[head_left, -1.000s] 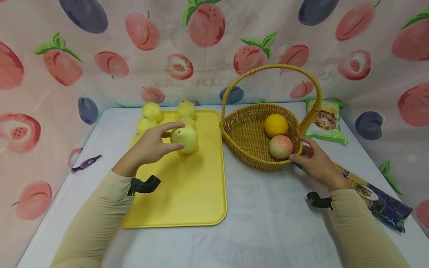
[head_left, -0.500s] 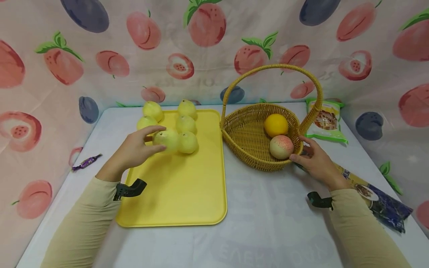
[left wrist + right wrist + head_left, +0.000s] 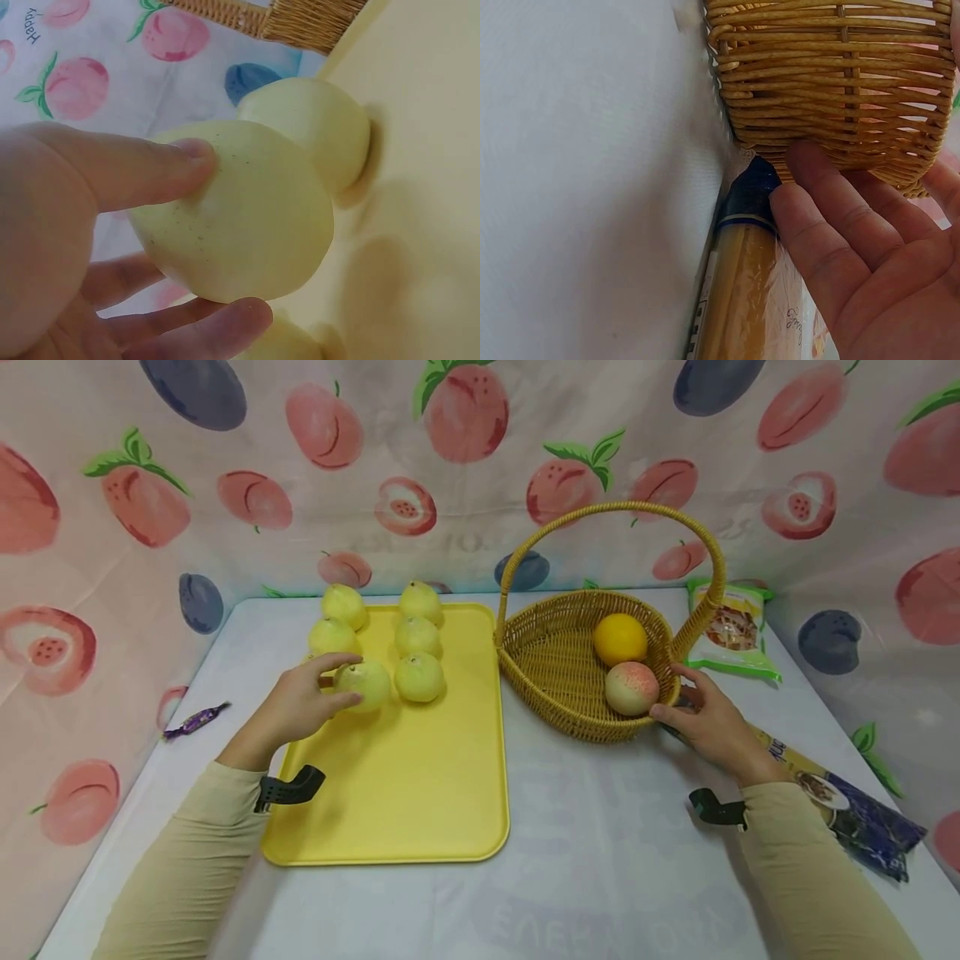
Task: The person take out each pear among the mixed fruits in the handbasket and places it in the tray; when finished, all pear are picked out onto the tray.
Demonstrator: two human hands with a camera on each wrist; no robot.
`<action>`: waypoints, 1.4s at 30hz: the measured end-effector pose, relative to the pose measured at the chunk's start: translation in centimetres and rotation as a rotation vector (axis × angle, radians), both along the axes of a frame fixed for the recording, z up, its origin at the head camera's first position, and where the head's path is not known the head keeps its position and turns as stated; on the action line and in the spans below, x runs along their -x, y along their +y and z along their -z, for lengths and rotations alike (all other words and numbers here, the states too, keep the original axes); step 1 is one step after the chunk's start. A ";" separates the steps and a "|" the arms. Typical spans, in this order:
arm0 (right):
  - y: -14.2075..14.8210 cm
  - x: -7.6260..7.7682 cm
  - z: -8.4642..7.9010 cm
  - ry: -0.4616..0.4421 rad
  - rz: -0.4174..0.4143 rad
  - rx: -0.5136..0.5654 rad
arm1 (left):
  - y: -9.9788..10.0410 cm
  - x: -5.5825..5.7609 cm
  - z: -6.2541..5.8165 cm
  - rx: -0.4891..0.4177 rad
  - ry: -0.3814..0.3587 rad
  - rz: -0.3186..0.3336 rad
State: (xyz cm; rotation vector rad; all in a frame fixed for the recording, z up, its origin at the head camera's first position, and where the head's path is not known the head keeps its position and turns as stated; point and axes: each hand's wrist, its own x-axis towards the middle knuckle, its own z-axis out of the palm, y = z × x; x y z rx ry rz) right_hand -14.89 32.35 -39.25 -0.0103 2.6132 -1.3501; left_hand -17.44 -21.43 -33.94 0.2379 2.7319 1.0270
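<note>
My left hand [image 3: 298, 700] grips a round pale-yellow pear [image 3: 364, 685] over the left half of the yellow tray [image 3: 397, 793], thumb on one side and fingers on the other in the left wrist view. Several like pears stand toward the tray's back, such as the front pear [image 3: 419, 677] of the right row. Part of the left row is hidden behind my hand. My right hand [image 3: 708, 722] holds the wicker basket [image 3: 555, 693] at its right side, thumb at the rim, fingers against the outer wall. Inside it lie an orange [image 3: 620, 639] and a peach [image 3: 632, 688].
Behind the basket, a green-edged snack bag [image 3: 733, 631] lies at the right. A long blue-and-yellow pack [image 3: 847, 802] passes under my right forearm, its end beside my fingers. At far left is a purple-wrapped candy [image 3: 197, 722]. A fruit-print cloth rises behind.
My left hand has carried the pear leftward from before the right row and slightly lowered it, uncovering that row. My right hand stays at the basket.
</note>
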 end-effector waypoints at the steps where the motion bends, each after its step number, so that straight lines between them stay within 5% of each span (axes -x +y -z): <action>1: 0.0 0.0 0.0 0.001 0.000 0.000 | 0.0 0.1 0.2 -0.005 -0.006 -0.004; 17: 0.0 0.1 0.0 -0.005 0.003 -0.014 | 0.3 0.6 2.7 0.062 0.020 0.031; 42: -0.1 0.1 -0.1 -0.011 0.006 -0.002 | 1.1 0.5 3.1 0.097 0.118 -0.018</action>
